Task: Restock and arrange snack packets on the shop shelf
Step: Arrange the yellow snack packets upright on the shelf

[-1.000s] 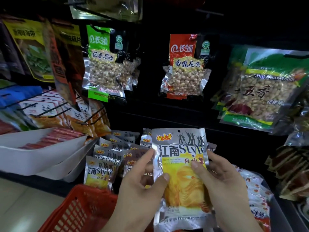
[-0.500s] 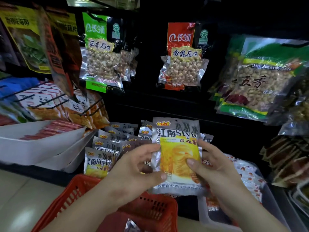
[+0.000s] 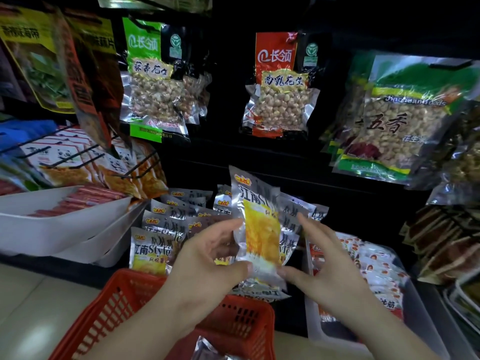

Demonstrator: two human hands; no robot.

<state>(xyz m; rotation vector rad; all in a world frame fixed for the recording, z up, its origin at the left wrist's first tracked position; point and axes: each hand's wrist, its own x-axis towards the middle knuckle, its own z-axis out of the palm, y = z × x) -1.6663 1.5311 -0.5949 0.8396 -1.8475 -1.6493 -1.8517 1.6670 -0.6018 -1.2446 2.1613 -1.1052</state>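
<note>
A silver and yellow snack packet stands upright, turned edge-on to the left, in front of a row of like packets on the low shelf. My left hand pinches its lower left edge between thumb and fingers. My right hand is on its right side, thumb touching the lower corner, fingers spread. A red plastic basket sits below my arms, with one silvery packet showing inside.
Peanut bags hang on the dark back wall above. White trays with red sticks stand at left. A clear bin of small red and white packets lies at right, brown packets beyond.
The packet has moved forward and up toward the shelf row and turned from face-on to angled. My right fingers have opened off its front; my left hand keeps its pinch.
</note>
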